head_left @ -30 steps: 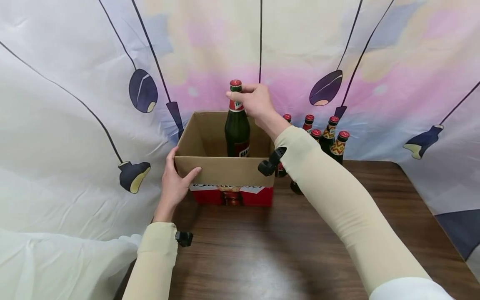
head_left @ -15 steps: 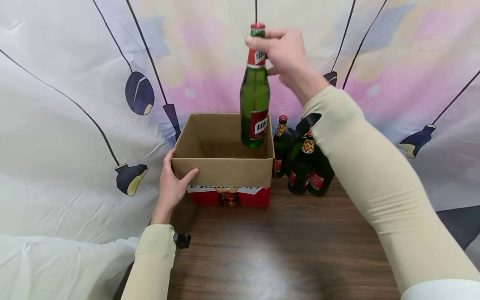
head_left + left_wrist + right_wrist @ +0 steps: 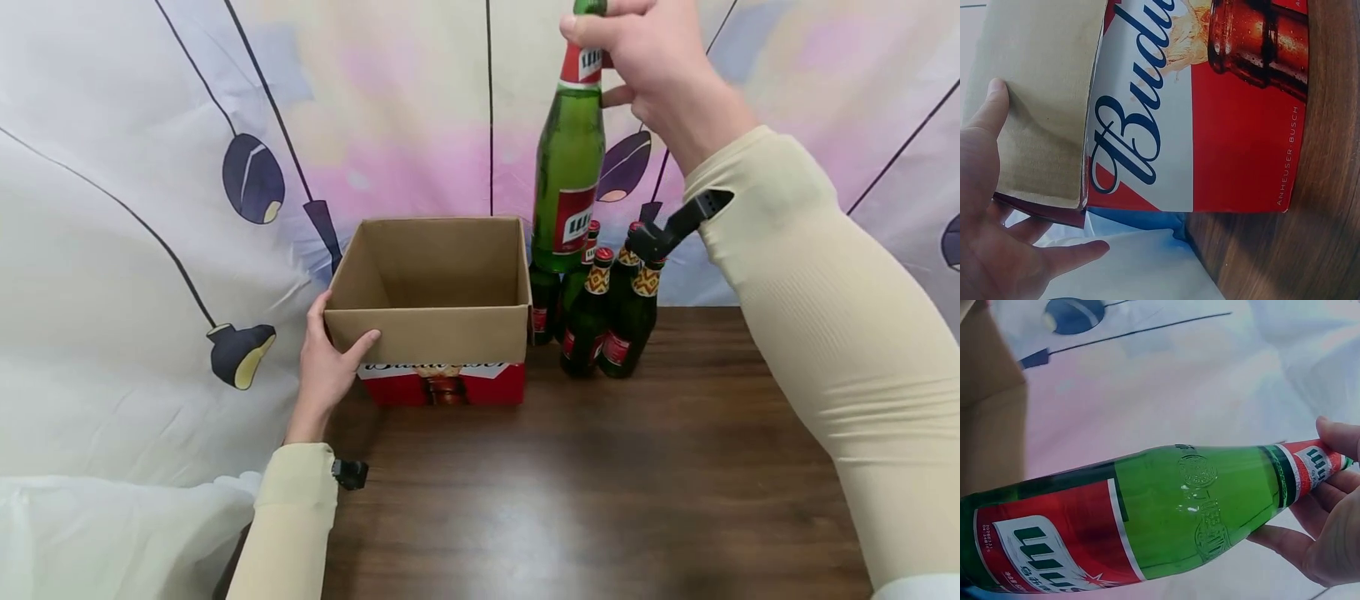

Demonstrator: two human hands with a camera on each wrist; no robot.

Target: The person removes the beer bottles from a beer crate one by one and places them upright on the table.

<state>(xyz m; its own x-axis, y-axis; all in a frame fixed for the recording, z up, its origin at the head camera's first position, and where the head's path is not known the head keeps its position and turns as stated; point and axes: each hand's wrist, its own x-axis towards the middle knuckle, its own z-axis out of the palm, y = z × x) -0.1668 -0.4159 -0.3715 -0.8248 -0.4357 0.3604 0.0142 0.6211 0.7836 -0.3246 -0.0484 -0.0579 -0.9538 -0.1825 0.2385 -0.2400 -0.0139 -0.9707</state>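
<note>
My right hand [image 3: 663, 62] grips a green glass beer bottle [image 3: 570, 167] by its neck, upright in the air to the right of the box and above the standing bottles. Its red label shows large in the right wrist view, where thumb and fingers [image 3: 1285, 544] wrap the neck. A cardboard beer box [image 3: 427, 337] with raised flaps stands at the table's back; no bottle shows in the visible part of its inside. My left hand [image 3: 326, 375] holds the box's front left corner, thumb on the front flap. In the left wrist view, one finger [image 3: 1079, 255] sticks out straight.
Several green beer bottles [image 3: 585, 325] with red caps stand close together just right of the box, on the brown wooden table [image 3: 585, 475]. A patterned cloth [image 3: 420, 108] hangs behind. White fabric [image 3: 112, 533] lies at the lower left.
The right hand has lifted the bottle up out of the box and carried it right, over the standing bottles. The left hand keeps its hold on the box corner.
</note>
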